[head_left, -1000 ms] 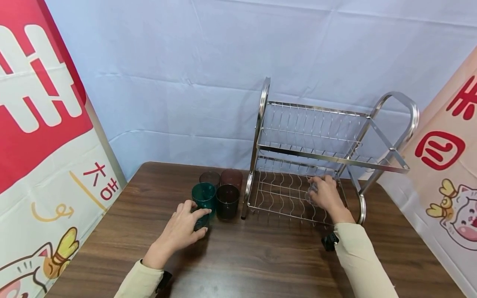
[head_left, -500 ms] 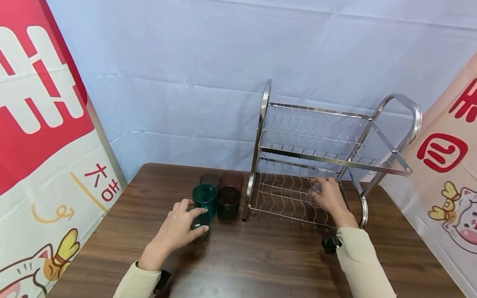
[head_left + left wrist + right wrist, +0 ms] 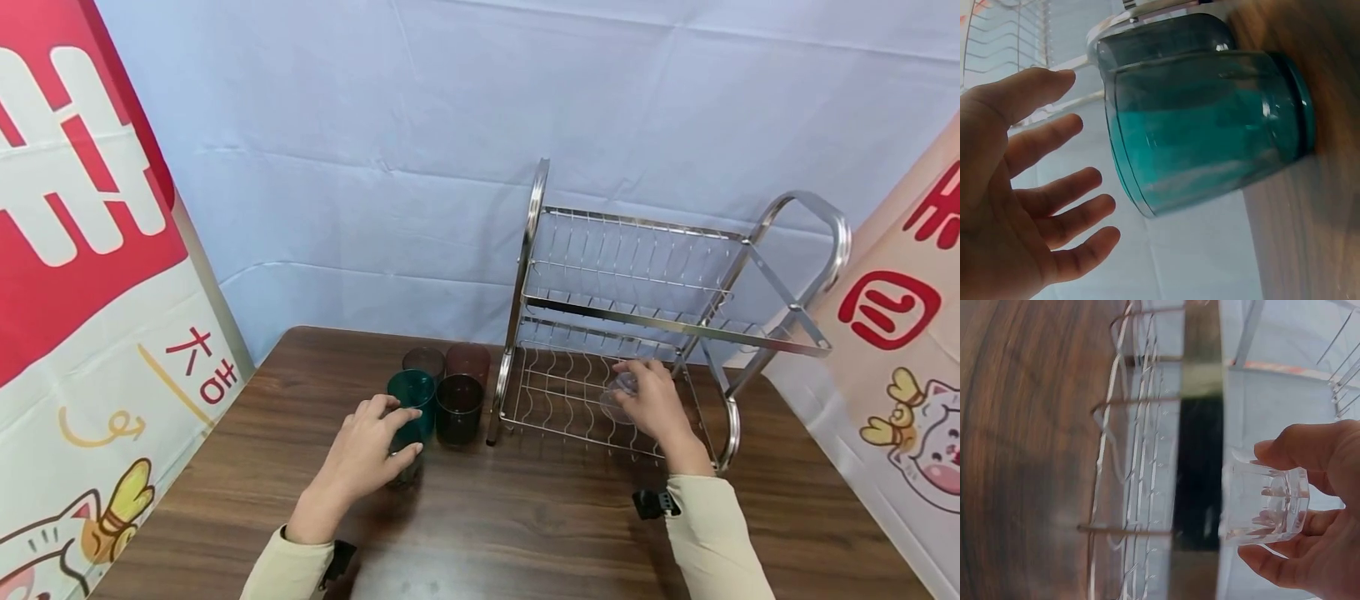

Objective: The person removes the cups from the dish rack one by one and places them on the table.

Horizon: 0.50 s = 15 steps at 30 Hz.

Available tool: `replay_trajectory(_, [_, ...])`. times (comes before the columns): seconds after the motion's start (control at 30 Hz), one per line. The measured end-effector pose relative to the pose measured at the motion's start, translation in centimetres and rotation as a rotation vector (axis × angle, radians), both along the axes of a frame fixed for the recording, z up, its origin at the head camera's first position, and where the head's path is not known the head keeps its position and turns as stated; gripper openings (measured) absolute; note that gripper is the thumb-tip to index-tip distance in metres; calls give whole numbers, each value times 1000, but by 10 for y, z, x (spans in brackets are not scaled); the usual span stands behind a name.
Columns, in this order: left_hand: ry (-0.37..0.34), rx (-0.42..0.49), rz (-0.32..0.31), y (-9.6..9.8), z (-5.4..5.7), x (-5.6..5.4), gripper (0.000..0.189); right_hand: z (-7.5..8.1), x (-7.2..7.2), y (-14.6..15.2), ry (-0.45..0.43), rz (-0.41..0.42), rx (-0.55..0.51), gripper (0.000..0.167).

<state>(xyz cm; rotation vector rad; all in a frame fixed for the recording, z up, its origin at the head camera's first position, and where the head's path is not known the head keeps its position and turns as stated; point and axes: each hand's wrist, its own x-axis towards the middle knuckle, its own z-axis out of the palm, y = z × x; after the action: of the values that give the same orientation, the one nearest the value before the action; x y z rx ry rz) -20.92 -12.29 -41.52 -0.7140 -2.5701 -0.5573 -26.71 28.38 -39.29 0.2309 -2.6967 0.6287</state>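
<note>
In the head view my left hand (image 3: 360, 446) hovers with loosely spread fingers at the teal glass (image 3: 412, 400). The left wrist view shows a gap between these fingers (image 3: 1079, 212) and the upright greenish glass (image 3: 1197, 125) in front of them. A dark glass (image 3: 460, 404) stands right beside the teal one. Over the lower tier of the metal dish rack (image 3: 570, 425), my right hand (image 3: 654, 404) grips a clear glass (image 3: 618, 398). Its thick base faces the palm and its mouth points down toward the wires in the right wrist view (image 3: 1266, 500).
Behind the teal and dark glasses stand a brownish glass (image 3: 423, 360) and a reddish glass (image 3: 468, 360). The rack's upper tier (image 3: 637, 312) overhangs the right hand. A wooden table (image 3: 525, 517) bears everything, with a pale cloth (image 3: 337, 167) behind it.
My right hand has shifted slightly left along the lower tier with the clear glass. My left hand stays by the teal glass, its fingers a little more to the right.
</note>
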Motion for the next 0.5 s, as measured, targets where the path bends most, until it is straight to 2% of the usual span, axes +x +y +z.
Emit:
replay_trajectory(0.23, [40, -25, -20, 15, 3, -3, 40, 5, 6, -9, 65, 41, 13, 32])
replay_trajectory(0.5, [46, -2, -51, 31, 4, -9, 39, 9, 16, -16, 55, 40, -5, 32])
